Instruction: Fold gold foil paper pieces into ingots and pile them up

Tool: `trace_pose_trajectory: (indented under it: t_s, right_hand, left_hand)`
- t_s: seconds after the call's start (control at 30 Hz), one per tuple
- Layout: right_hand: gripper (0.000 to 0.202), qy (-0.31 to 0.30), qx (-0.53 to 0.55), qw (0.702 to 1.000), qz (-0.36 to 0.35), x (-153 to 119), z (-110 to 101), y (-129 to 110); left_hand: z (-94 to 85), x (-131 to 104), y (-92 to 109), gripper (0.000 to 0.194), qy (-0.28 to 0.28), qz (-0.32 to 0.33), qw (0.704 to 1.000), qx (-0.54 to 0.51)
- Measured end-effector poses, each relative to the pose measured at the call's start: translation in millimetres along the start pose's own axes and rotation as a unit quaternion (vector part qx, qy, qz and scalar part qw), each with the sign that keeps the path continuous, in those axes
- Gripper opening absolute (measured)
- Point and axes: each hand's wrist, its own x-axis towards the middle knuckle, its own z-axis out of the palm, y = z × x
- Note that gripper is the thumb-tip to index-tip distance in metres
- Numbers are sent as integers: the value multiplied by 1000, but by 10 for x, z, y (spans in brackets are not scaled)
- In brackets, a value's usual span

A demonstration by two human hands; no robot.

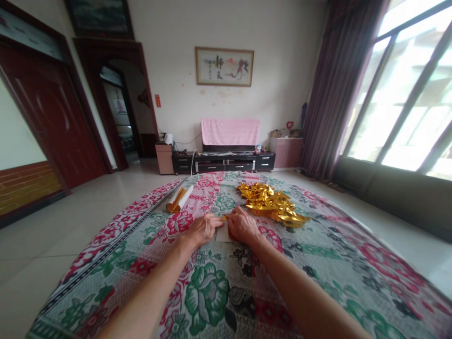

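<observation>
On the flowered cloth, my left hand (205, 229) and my right hand (243, 226) meet at a small sheet of paper (222, 234), pale on the side that shows. Both hands have their fingers closed on its far edge, where a bit of gold shows between the fingertips. My right hand covers part of the sheet. Just beyond my right hand lies a pile of shiny gold folded paper pieces (271, 203). To the left, a loosely rolled stack of gold and white paper (180, 198) rests on the cloth.
The round table's patterned cloth (155, 282) reaches out on all sides of my arms. Across the room, a low black cabinet (226, 162) stands against the wall, with a pink cloth (230, 132) over something on top. Windows are at the right.
</observation>
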Motion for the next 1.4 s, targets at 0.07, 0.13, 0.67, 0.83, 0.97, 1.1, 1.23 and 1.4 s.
trace_pose_trajectory:
  t_s: [0.07,0.13,0.67,0.83,0.97,1.1,1.23,1.4]
  right_hand:
    - [32,-3,-2,1000,8,-3,-9,-11]
    - [33,-1,-2,1000,11,-6,-15,-14]
    - [31,-7,34,999,-28,-14,6,81]
    - [33,13,9,999,-41,-47,-4,54]
    - [34,1,-3,999,-44,-56,-37,15]
    - [33,5,-6,999,-36,-56,-33,4]
    - [32,7,0,999,-37,-56,-37,14]
    - [37,-32,17,999,-39,-50,-132,19]
  left_hand:
    - [-27,-43,-25,40,-1,-14,1000,-5]
    - [-68,-66,-44,40,-2,-35,999,-13]
    - [-167,-140,13,40,-54,-69,991,-103]
    - [-92,-153,-16,36,-44,-69,990,-112]
    - [-45,-132,-27,31,-28,-51,993,-99]
    - [-43,-103,-3,28,-28,-47,995,-85]
    - [-79,-100,41,27,-26,-40,996,-73]
    - [-133,-113,83,26,-16,-19,996,-80]
